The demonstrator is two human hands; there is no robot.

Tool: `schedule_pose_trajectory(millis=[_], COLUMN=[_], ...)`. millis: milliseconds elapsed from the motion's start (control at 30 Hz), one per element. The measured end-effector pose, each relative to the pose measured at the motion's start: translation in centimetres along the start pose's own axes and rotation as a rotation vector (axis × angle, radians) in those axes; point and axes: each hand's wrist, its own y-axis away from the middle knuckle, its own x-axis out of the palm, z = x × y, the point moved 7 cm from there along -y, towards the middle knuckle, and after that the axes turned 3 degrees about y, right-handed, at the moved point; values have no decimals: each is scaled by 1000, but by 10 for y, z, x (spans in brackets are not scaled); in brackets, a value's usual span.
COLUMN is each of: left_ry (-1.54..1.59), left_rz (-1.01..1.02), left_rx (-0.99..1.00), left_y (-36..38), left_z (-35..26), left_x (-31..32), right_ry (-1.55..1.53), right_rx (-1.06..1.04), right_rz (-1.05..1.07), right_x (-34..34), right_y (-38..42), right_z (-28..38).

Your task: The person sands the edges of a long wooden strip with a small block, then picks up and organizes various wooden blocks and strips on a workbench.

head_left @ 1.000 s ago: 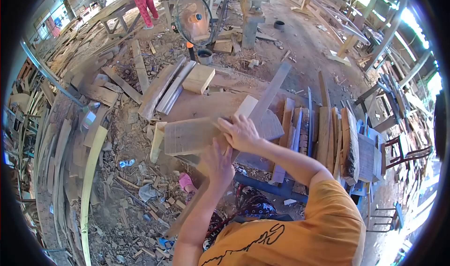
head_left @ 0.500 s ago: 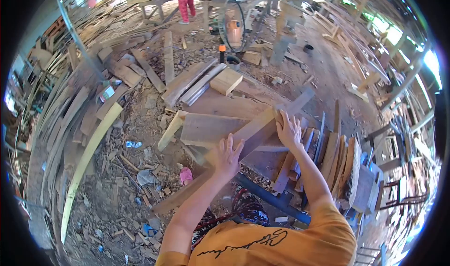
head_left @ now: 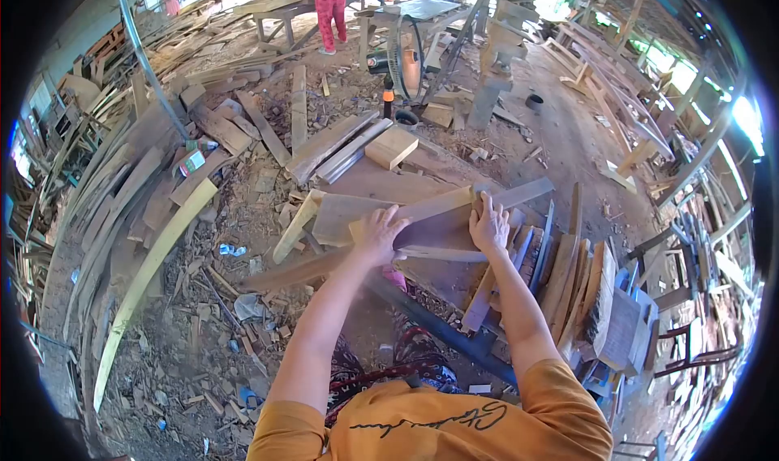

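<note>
A light-edged wooden board [head_left: 438, 205] lies aslant over a wide dark plank [head_left: 345, 217], its pale narrow edge facing up. My left hand [head_left: 379, 235] is closed over the near left part of this board, fingers bent across its top. At the board's right end my right hand [head_left: 490, 227] grips, its fingertips around the end and the thumb side hidden. Beyond that end, a greyer length of wood [head_left: 523, 191] sticks out to the right. Another long plank [head_left: 292, 273] runs out low on the left, under my left forearm.
Stacked offcuts [head_left: 568, 282] stand at my right. A dark pipe-like bar [head_left: 438, 325] crosses before my legs. A pale curved strip [head_left: 150, 286] lies left among wood scraps. Ahead are a thick wood block [head_left: 391, 147], a fan [head_left: 406, 59] and a person in red patterned trousers [head_left: 329, 15].
The board has turned to a flatter angle. My left hand has shifted up and left, and its spread fingers now bend over the board. My right hand has moved slightly left.
</note>
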Motion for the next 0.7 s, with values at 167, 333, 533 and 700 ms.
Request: schedule_pose_trajectory(millis=[167,333,533,700], left_ry=[8,17,79,164], left_rz=[-55,-80,31,-47], left_rx=[7,73,79,-16], left_y=[-2,2,-21,-108], left_z=[1,-2,4,72], left_x=[3,-5,-25,-27], right_ry=[-8,16,89,102], right_rx=[29,9,-31,-19], right_rz=[-10,-38,-63,20], right_x=[-5,-7,-9,-11], right_y=[3,5,3,-4], right_z=[0,6,12,17])
